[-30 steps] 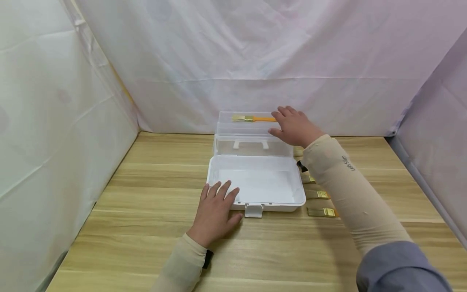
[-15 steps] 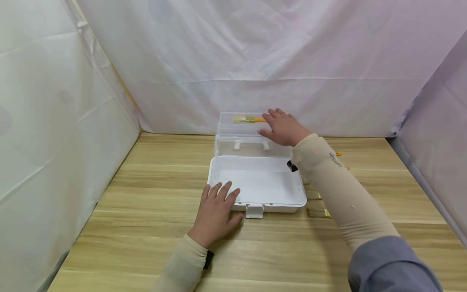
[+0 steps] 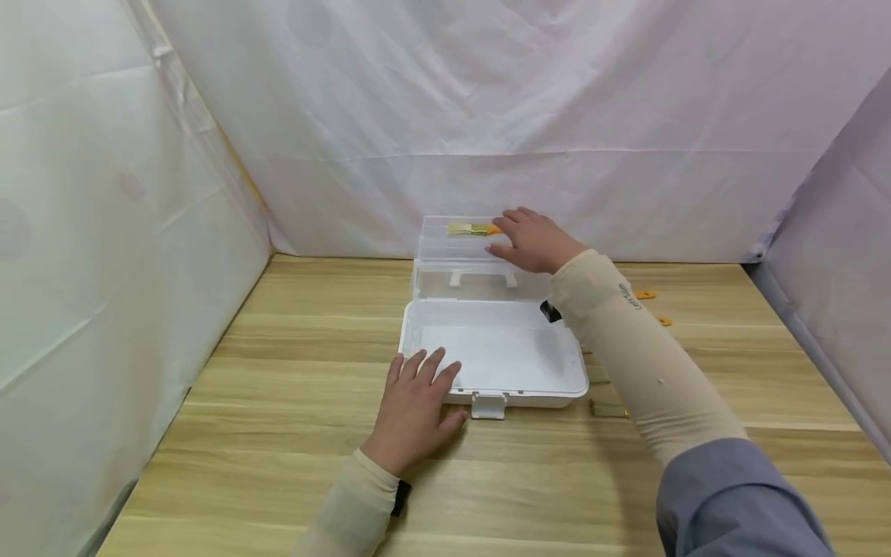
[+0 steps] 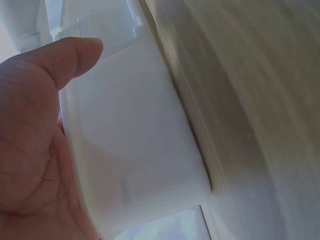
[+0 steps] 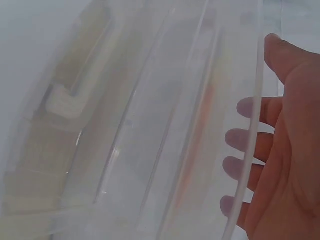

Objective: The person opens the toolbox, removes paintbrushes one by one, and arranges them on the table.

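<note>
A white plastic storage box (image 3: 525,356) stands with its clear lid (image 3: 431,283) folded back. My left hand (image 3: 412,422) holds its front left corner: the thumb (image 4: 80,57) lies along the outer front wall beside the latch (image 3: 489,405), while the fingers reach over the rim. Up on the clear stepped plastic at the back lies a paintbrush (image 3: 469,229) with pale bristles and an orange handle. My right hand (image 3: 532,240) covers the handle's end in the head view. In the right wrist view its fingertips (image 5: 234,140) show through the plastic just past the edge, thumb apart.
More paintbrushes lie on the wood-grain table (image 3: 278,433) right of the box, partly under the right sleeve; an orange handle end (image 3: 646,295) and a bristle head (image 3: 609,408) show. White cloth walls (image 3: 334,155) enclose the back and sides.
My right hand has moved left along the clear plastic and covers more of the brush handle. The left hand, box and brush keep their places, with a slight shift of the whole view.
</note>
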`<state>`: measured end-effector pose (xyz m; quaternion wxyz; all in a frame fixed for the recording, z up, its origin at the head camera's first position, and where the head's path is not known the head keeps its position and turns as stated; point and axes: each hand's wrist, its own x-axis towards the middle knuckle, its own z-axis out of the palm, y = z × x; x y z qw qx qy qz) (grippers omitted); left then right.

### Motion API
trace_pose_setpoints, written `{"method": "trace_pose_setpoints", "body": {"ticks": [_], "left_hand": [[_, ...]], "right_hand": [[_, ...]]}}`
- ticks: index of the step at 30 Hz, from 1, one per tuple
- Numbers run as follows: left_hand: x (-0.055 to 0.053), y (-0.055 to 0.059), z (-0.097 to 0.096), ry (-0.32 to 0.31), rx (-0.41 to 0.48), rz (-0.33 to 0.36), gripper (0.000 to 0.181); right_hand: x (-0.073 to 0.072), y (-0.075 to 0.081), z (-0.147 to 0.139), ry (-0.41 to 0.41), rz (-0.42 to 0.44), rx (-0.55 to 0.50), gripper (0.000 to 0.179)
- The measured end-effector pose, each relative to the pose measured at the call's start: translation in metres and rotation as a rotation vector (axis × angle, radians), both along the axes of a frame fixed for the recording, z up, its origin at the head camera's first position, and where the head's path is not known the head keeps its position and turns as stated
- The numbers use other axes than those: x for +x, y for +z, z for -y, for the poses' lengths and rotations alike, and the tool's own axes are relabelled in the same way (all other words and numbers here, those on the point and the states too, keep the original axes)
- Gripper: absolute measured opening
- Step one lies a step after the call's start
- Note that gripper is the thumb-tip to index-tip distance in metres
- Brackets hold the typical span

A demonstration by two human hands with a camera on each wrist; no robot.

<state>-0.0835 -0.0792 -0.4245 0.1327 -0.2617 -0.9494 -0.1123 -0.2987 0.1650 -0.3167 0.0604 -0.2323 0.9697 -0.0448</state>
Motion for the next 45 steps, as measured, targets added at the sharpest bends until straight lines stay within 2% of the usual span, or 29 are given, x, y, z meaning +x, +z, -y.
{"method": "trace_pose_setpoints", "body": {"ticks": [6, 11, 16, 28, 45], "left_hand": [[-0.001, 0.000, 0.001, -0.003, 0.008, -0.019, 0.063], [0.000, -0.001, 0.003, 0.000, -0.002, -0.010, 0.064], [0.002, -0.001, 0.004, 0.005, -0.007, 0.002, 0.064], [0.002, 0.001, 0.006, 0.010, -0.001, -0.015, 0.064], [0.004, 0.001, 0.009, 0.014, -0.006, 0.001, 0.064]], "right_hand": [[-0.004, -0.001, 0.001, 0.023, -0.045, -0.034, 0.067], [-0.004, -0.012, 0.005, 0.023, -0.055, -0.025, 0.067], [-0.001, -0.020, 0.008, 0.027, -0.073, -0.063, 0.067], [0.002, -0.022, 0.013, 0.015, -0.087, -0.069, 0.061], [0.004, -0.023, 0.019, 0.011, -0.114, -0.084, 0.055]]}}
